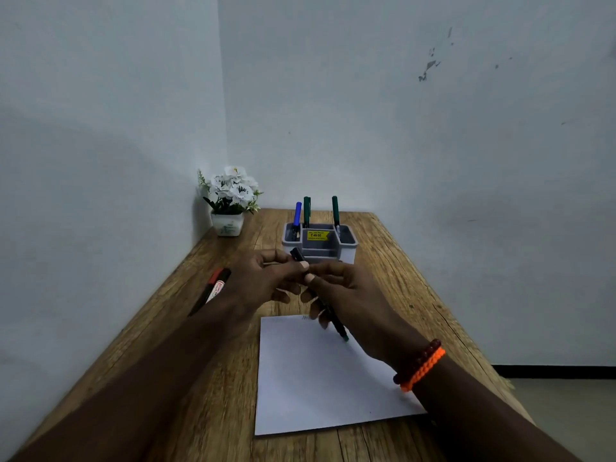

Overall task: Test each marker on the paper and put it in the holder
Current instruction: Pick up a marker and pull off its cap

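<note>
Both hands meet over the far end of a white paper (320, 375) on the wooden desk. My right hand (346, 295) grips a dark marker (336, 326) whose green end points down toward the paper. My left hand (266, 275) pinches the marker's upper end, where a black cap (296, 254) sticks out above my fingers. Behind the hands stands a grey holder (320, 243) with a yellow sticker, holding a blue marker (296, 216) and two green markers (335, 211). A faint scribble shows at the paper's far edge. A red marker (216, 285) lies on the desk to the left.
A small white pot of white flowers (230, 201) stands in the desk's far left corner against the wall. The desk (206, 395) is narrow, with walls to the left and behind, and its right edge drops to the floor.
</note>
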`<act>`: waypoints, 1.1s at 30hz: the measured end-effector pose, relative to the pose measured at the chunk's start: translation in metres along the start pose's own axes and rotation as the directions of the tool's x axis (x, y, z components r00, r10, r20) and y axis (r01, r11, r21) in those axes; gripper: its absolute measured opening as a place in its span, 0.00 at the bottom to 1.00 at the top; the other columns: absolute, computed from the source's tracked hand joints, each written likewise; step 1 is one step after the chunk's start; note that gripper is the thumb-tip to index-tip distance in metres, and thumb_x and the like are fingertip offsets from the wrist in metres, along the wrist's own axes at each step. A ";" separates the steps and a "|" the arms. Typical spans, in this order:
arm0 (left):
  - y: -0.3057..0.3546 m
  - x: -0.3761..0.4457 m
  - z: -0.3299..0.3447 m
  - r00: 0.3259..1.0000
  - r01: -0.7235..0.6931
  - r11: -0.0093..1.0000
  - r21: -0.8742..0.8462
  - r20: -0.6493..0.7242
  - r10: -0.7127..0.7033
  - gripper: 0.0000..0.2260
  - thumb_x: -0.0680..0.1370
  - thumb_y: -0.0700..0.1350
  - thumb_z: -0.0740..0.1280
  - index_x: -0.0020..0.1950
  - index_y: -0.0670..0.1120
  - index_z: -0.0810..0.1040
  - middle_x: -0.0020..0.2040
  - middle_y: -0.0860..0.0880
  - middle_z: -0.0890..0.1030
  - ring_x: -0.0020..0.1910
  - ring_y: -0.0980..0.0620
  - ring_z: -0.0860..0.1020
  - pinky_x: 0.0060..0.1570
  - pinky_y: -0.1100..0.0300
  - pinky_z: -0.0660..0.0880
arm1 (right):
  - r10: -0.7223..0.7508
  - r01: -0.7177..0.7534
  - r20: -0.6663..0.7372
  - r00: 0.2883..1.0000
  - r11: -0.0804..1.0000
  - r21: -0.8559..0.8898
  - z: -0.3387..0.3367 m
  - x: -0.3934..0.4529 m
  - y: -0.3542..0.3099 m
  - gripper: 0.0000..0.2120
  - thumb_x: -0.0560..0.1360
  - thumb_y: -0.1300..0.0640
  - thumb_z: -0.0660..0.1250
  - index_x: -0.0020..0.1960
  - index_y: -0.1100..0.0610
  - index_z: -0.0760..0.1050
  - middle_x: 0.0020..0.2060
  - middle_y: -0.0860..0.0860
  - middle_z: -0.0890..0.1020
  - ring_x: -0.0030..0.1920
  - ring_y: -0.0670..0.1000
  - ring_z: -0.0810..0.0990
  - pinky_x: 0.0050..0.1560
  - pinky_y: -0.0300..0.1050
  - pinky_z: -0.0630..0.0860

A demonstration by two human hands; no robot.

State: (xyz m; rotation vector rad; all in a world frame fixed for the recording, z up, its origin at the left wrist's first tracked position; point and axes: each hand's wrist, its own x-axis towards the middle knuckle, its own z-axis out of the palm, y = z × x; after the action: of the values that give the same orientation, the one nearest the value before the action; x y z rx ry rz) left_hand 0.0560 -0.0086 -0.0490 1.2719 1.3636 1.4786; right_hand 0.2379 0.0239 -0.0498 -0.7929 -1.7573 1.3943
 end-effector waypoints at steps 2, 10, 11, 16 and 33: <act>-0.003 0.001 0.002 1.000 -0.005 1.000 0.008 -0.010 0.006 0.13 0.76 0.48 0.74 0.53 0.40 0.83 0.42 0.41 0.86 0.39 0.46 0.83 0.38 0.54 0.77 | -0.004 0.003 -0.031 1.000 0.998 -0.057 0.000 0.001 0.003 0.09 0.84 0.57 0.66 0.60 0.55 0.84 0.40 0.56 0.86 0.30 0.47 0.78 0.28 0.39 0.73; -0.007 0.003 0.001 0.999 -0.031 0.999 0.043 0.013 0.030 0.17 0.73 0.54 0.75 0.52 0.42 0.86 0.43 0.42 0.86 0.41 0.47 0.84 0.43 0.53 0.80 | -0.082 0.068 -0.069 0.994 0.980 -0.187 -0.001 -0.001 0.004 0.13 0.84 0.54 0.67 0.50 0.61 0.87 0.31 0.51 0.81 0.28 0.42 0.74 0.28 0.33 0.69; -0.007 0.003 0.000 0.999 -0.033 0.998 0.044 0.015 0.032 0.17 0.72 0.54 0.75 0.52 0.42 0.86 0.44 0.41 0.86 0.41 0.47 0.84 0.44 0.52 0.81 | -0.094 0.079 -0.069 0.993 0.978 -0.192 -0.001 -0.001 0.004 0.12 0.84 0.55 0.67 0.51 0.60 0.87 0.30 0.48 0.81 0.28 0.41 0.74 0.29 0.32 0.69; -0.007 0.003 0.000 0.999 -0.035 0.998 0.044 0.012 0.035 0.15 0.74 0.51 0.74 0.53 0.41 0.86 0.44 0.40 0.86 0.41 0.46 0.84 0.45 0.51 0.82 | -0.125 0.104 -0.079 0.989 0.967 -0.233 0.000 0.000 0.005 0.10 0.84 0.56 0.68 0.55 0.57 0.88 0.28 0.41 0.82 0.30 0.38 0.77 0.31 0.29 0.71; 0.008 0.009 -0.025 0.991 0.005 0.993 0.116 -0.135 0.011 0.13 0.85 0.43 0.56 0.44 0.40 0.74 0.34 0.42 0.79 0.30 0.46 0.75 0.30 0.55 0.74 | -0.021 0.023 0.032 0.999 0.998 -0.056 0.007 -0.001 0.002 0.09 0.83 0.63 0.67 0.63 0.57 0.74 0.51 0.62 0.84 0.36 0.55 0.87 0.27 0.44 0.82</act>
State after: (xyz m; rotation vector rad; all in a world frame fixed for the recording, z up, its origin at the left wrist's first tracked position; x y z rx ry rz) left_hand 0.0304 -0.0073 -0.0382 1.2642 1.5572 1.5301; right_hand 0.2329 0.0199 -0.0533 -0.7832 -1.8315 1.3543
